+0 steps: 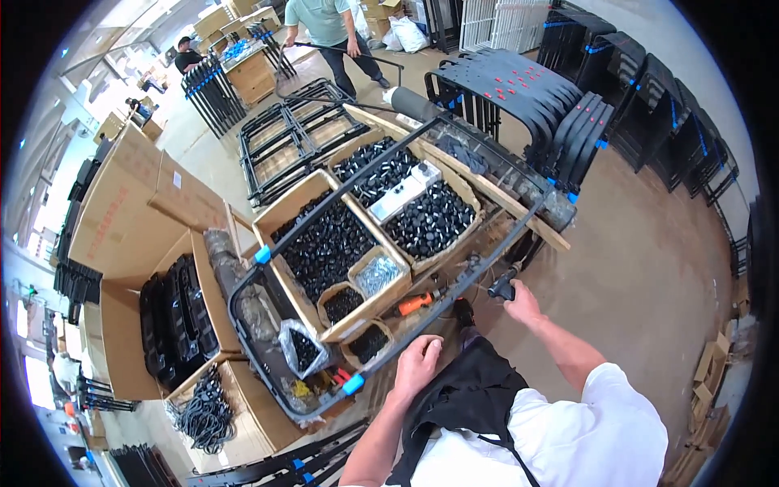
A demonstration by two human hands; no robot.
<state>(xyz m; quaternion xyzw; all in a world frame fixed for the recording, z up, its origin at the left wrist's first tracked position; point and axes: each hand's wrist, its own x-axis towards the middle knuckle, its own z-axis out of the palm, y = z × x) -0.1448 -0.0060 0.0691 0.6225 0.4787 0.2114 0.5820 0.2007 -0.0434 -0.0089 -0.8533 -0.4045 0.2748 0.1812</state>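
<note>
A black pistol-shaped power tool (503, 286) is gripped in my right hand (521, 303), to the right of the workbench. My left hand (417, 365) is closed with curled fingers, just on the near side of a black metal tube frame (479, 272). Whatever it may hold is hidden. That frame lies slanted across the bench over the parts boxes, with a blue piece (352, 384) at its near corner and a blue piece (262, 255) on its left side. Under the frame, an orange-handled tool (415, 304) rests beside the boxes.
Cardboard boxes of black plastic caps (320, 243) cover the bench, with a small box of silver screws (377, 274) among them. At left stands a carton of black parts (180, 321). Black panels (519, 85) are stacked at far right. Another person (324, 32) handles a frame beyond the bench.
</note>
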